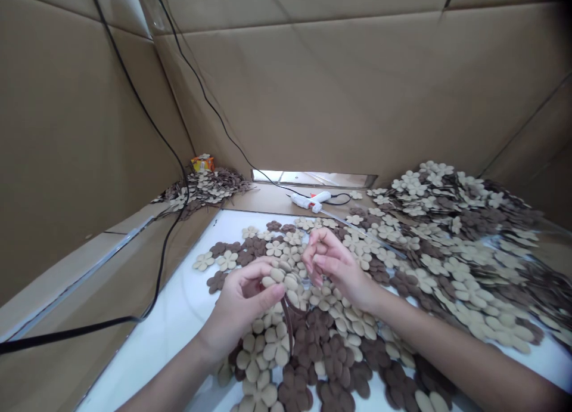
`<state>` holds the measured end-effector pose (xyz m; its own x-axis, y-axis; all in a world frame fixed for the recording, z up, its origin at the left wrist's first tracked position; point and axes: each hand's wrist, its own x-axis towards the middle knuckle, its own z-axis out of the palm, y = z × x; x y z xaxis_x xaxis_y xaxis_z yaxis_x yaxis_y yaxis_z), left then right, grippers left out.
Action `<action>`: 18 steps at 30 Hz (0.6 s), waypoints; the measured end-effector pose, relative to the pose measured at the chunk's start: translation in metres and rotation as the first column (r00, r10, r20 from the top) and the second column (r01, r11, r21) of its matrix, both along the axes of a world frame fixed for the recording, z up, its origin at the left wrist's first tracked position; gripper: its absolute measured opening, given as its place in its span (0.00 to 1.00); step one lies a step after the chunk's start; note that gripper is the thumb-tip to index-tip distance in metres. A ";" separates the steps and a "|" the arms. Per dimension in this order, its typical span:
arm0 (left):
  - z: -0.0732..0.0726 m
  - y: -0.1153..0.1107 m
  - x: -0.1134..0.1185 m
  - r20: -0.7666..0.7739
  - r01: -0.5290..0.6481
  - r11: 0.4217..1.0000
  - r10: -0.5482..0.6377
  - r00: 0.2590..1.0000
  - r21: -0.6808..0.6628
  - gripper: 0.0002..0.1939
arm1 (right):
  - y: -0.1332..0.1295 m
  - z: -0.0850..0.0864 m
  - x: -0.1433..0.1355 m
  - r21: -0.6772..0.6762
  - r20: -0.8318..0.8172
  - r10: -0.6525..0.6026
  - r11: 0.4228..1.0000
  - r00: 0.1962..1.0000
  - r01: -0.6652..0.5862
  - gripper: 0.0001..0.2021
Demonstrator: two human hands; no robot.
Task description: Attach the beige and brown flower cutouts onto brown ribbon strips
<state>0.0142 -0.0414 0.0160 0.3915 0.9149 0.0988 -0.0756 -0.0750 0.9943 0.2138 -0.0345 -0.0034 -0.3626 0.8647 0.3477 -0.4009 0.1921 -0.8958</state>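
Note:
My left hand (248,293) is closed on a beige fabric flower (279,275), pinching it between thumb and fingers. A thin brown strip (287,325) hangs below that flower. Just to the right, my right hand (333,260) is raised with its fingers curled in toward the thumb, apart from the held flower. Whatever is between those fingertips, if anything, is too small to make out. Beneath both hands lie loose beige flowers (277,343) and dark brown flowers (337,358), overlapping on a white board (179,316).
A white glue gun (306,201) lies behind the hands with its black cable (210,102) running up left. Flower shapes form a large heap (469,209) at right. At back left is a pile of strips and flowers (214,185) with an orange packet (202,163). Cardboard walls (335,90) enclose the space.

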 end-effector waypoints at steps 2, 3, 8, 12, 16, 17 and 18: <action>0.000 0.000 -0.001 0.031 0.031 0.998 -0.033 0.999 0.056 0.08 | -0.002 0.002 0.000 -0.023 0.060 0.007 1.000 0.998 -0.006 0.08; 0.000 -0.001 -0.002 0.056 0.045 0.996 -0.049 0.997 0.074 0.09 | -0.004 0.004 -0.001 -0.037 0.104 0.013 0.999 0.994 -0.009 0.09; -0.002 0.001 -0.006 0.219 0.183 0.982 -0.190 0.957 0.054 0.12 | -0.014 0.015 -0.003 -0.063 0.309 0.015 0.998 0.951 0.004 0.12; -0.002 0.003 -0.007 0.133 0.295 0.935 -0.323 0.937 0.196 0.09 | -0.017 0.019 -0.004 -0.050 0.380 0.026 0.999 0.924 -0.007 0.14; 0.004 0.001 -0.005 -0.037 0.357 0.838 -0.376 0.926 0.413 0.07 | -0.017 0.018 -0.004 -0.047 0.397 0.115 0.993 0.910 -0.104 0.17; 0.005 0.001 -0.004 -0.069 0.369 0.816 -0.380 0.922 0.444 0.08 | -0.017 0.019 -0.004 -0.050 0.395 0.141 0.990 0.908 -0.131 0.17; 0.007 0.000 -0.004 -0.103 0.385 0.798 -0.383 0.918 0.465 0.08 | -0.018 0.019 -0.004 -0.058 0.389 0.163 0.987 0.907 -0.152 0.18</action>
